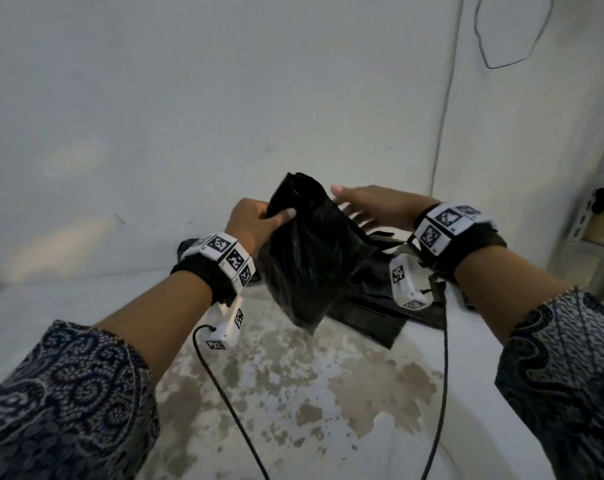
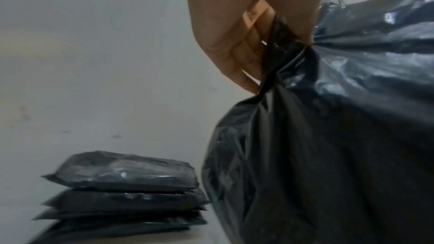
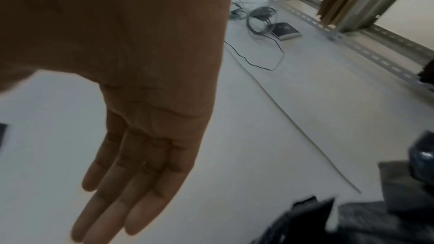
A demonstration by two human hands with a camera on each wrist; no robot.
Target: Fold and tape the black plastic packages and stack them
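Head view first: the black plastic package [image 1: 311, 251] is up in the air, hanging above the table [image 1: 293, 393] and kind of tilted, with its gathered top end pointing up toward the wall. The left hand [image 1: 255, 221] has it by that top end, thumb curled over the front of the plastic and the rest of the fingers wrapped behind. Left wrist view backs that up, you can see the fingers [image 2: 237, 57] bunching the neck of the bag so the plastic puckers right at the grip, and the bulk of it sags down below the hand.

The right hand [image 1: 369, 206] is just beside the package on its right, flat and wide, fingers straight and together, not gripping anything. From the head view the fingertips look very close to the upper side of the plastic, but I honestly can't tell if they touch it. Right wrist view just shows the straight fingers [image 3: 122, 192] with the pale surface behind them.

Under and behind the held one, more flat black bags [image 1: 373, 313] lie on the table below the right wrist. Over on the left, the left wrist view shows a stack of finished packages [image 2: 122, 194], folded flat and piled on each other, well clear of the hand.
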